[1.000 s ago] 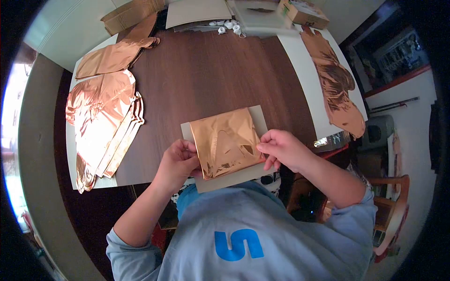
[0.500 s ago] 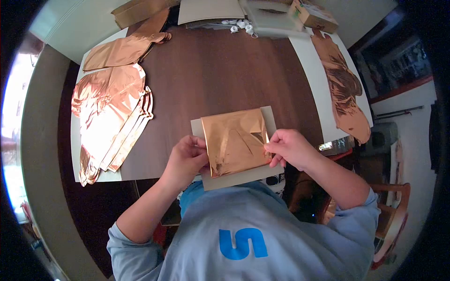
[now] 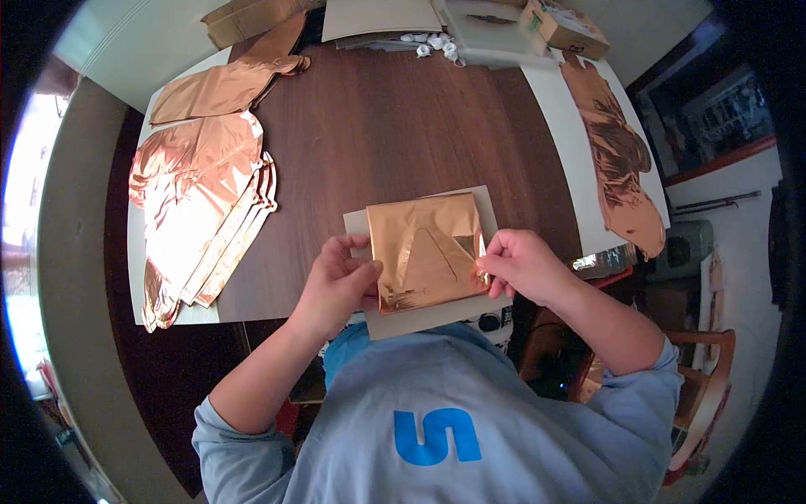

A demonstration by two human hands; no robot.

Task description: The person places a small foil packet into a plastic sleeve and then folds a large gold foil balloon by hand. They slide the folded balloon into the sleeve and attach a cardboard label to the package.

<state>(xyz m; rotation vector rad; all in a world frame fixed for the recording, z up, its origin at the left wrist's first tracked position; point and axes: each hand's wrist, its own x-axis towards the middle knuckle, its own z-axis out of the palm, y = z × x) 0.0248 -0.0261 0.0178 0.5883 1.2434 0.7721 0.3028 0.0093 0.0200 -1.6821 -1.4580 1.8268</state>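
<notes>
A folded copper-coloured foil balloon (image 3: 426, 252), a roughly square flat packet, lies on a grey card (image 3: 403, 321) at the table's front edge. The card shows past the foil at the left, top and bottom. My left hand (image 3: 340, 273) pinches the left edge, its thumb on the foil and its other fingers partly hidden behind card and foil. At the right edge, my right hand (image 3: 522, 265) grips the foil between thumb and fingers, close to a small creased fold.
Several flat foil balloons (image 3: 197, 168) lie stacked on the table's left side, and more foil (image 3: 617, 160) lies along the right. Grey cards (image 3: 382, 21), white ribbon rolls (image 3: 437, 44) and a cardboard box (image 3: 564, 29) are at the back. A wooden chair (image 3: 701, 395) stands at right.
The folded foil has shifted slightly right and up on the card. My left thumb has moved onto its left edge. My right hand keeps its grip, almost in the same place.
</notes>
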